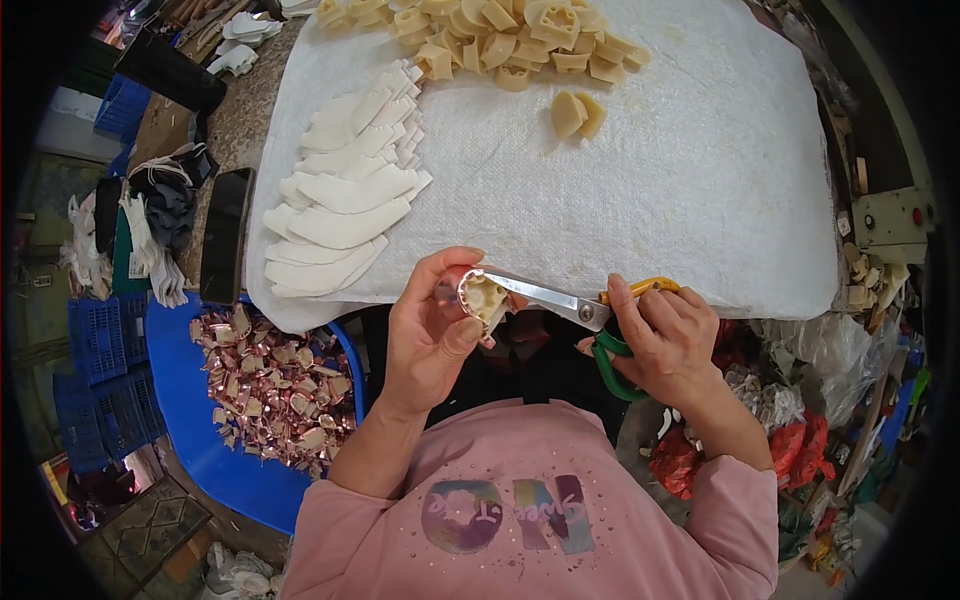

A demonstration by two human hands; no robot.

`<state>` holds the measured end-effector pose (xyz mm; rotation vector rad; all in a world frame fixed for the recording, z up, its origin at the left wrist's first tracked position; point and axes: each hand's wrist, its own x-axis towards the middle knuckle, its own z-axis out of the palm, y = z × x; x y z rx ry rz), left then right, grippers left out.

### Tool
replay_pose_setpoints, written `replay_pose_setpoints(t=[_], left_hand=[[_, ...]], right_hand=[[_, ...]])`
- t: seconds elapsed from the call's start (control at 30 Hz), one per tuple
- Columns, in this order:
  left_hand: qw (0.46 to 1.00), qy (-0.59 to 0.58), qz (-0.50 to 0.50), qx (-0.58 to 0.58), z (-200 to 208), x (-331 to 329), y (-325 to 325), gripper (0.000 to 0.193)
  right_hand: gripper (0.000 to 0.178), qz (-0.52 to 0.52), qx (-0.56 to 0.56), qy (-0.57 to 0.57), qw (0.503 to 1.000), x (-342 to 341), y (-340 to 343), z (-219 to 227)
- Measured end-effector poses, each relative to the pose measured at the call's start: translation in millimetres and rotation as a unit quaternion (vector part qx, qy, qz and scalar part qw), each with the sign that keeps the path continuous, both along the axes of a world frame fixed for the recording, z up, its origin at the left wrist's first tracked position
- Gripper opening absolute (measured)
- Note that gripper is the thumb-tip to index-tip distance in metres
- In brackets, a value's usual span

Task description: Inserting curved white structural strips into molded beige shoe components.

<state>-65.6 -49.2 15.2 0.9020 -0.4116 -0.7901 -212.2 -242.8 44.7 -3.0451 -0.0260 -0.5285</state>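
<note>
My left hand (428, 335) grips a small hollow cream piece with a shiny pink covering (482, 297), which looks like a shoe heel. Its open end is turned up, and part of its side is hidden by my fingers. In my right hand (655, 335) is a pair of scissors (545, 297) with one green and one yellow handle. The blades point left, and their tips touch or lie just over the covering at the heel's rim. Both hands are held at the near edge of the table, over my lap.
A white woven sheet (620, 220) covers the table. Overlapping white cut pieces (345, 200) lie at its left, with beige heel-like pieces (530, 40) heaped at the back. A phone (228, 235) lies left. Below it, a blue tub (215, 440) holds many pink metallic pieces (275, 390).
</note>
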Motion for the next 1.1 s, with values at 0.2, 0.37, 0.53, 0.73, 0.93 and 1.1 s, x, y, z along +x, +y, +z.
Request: replay_pose_setpoints(t=[0.2, 0.37, 0.53, 0.73, 0.93, 1.1], left_hand=[[1.000, 0.026, 0.001, -0.008, -1.9, -2.9, 0.2, 0.061], [0.999, 0.034, -0.008, 0.007, -4.0, -0.7, 1.4, 0.069], [0.995, 0.094, -0.038, -0.004, 0.1, -1.3, 1.2, 0.067], [0.992, 0.101, -0.077, -0.016, -6.0, 3.1, 3.2, 0.066], [0.982, 0.130, -0.136, -0.026, -8.0, 6.2, 7.4, 0.072], [0.980, 0.124, -0.152, -0.019, -11.4, 5.7, 12.9, 0.072]], right_hand=[[0.067, -0.007, 0.007, -0.017, 1.000, 4.0, -6.8, -3.3], [0.067, -0.013, -0.023, -0.032, 0.999, 3.2, -5.0, -1.1], [0.065, -0.004, -0.031, -0.035, 0.999, 1.4, -8.2, -3.4], [0.061, 0.000, 0.003, -0.008, 1.000, 0.7, -11.8, -9.1], [0.062, 0.005, 0.013, -0.028, 0.999, 1.0, -15.3, -12.0], [0.059, 0.036, -0.009, -0.016, 0.999, -7.5, -15.2, -13.1]])
